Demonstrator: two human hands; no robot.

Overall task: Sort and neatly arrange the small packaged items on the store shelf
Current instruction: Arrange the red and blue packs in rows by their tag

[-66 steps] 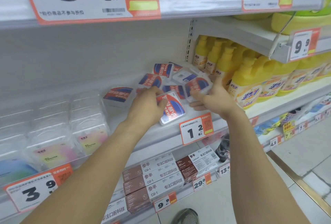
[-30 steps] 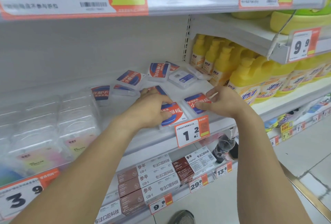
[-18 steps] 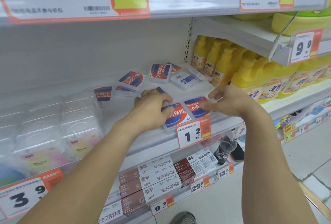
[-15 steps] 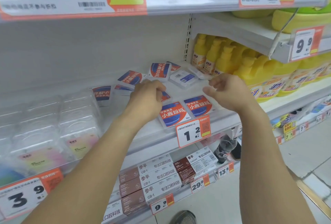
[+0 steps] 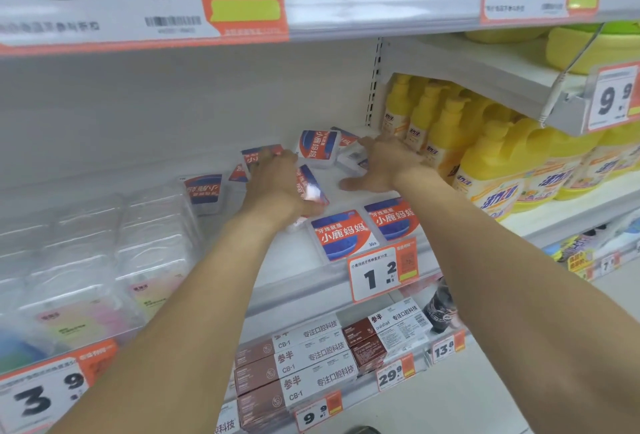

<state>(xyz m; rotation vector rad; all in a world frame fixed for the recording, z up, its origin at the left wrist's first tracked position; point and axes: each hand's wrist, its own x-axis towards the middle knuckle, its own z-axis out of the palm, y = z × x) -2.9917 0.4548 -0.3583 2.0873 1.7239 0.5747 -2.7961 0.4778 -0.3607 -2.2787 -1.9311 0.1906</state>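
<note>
Floss-pick boxes, flat clear plastic squares with rounded corners and glossy red-and-blue labels: two lie side by side at the white shelf front edge, about six scattered behind. Left hand grips one box; right hand, fingers spread, presses on a rear box.

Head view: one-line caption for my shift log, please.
Both hands, left and right, reach among scattered floss packs behind two front-row packs.

Two bare forearms, no sleeves; left hand, right hand ungloved, no jewellery.
</note>
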